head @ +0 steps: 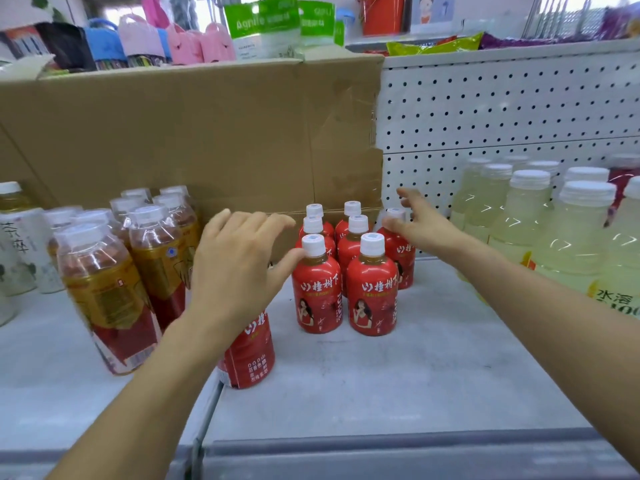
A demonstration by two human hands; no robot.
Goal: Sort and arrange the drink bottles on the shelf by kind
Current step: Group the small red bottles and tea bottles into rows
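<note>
**Head view, shelf bay during sorting.** Nearest, the grey shelf [398, 382] carries a lone red bottle [251, 355] standing forward and left of its kind, at the seam between two shelf panels. Its cap is hidden under the left hand [239, 268], whose fingers are spread and slightly bent, clasping nothing that shows. Whether the palm touches the hidden cap cannot be told. The thumb lies just beside the cap of the front-left bottle [317, 289].

Behind, the red group [372, 292] stands in two tidy files, labels forward, so it appears already arranged by kind. A flank bottle [400, 252] stands at the group's right rear and begins a third file. The right hand [420, 223] reaches to it with fingers extended and parted, thumb beside the neck and index past the cap; no closed grasp shows.

Judged purpose: the right hand squares the new file, and the left is placed to bring the stray in.

The amber tea bottles [104, 289] to the left and the pale yellow bottles [571, 230] to the right each keep their own block, leaving the middle bay for red. Farthest, a cardboard box [207, 133] and a pegboard [502, 109] back the rows.
</note>
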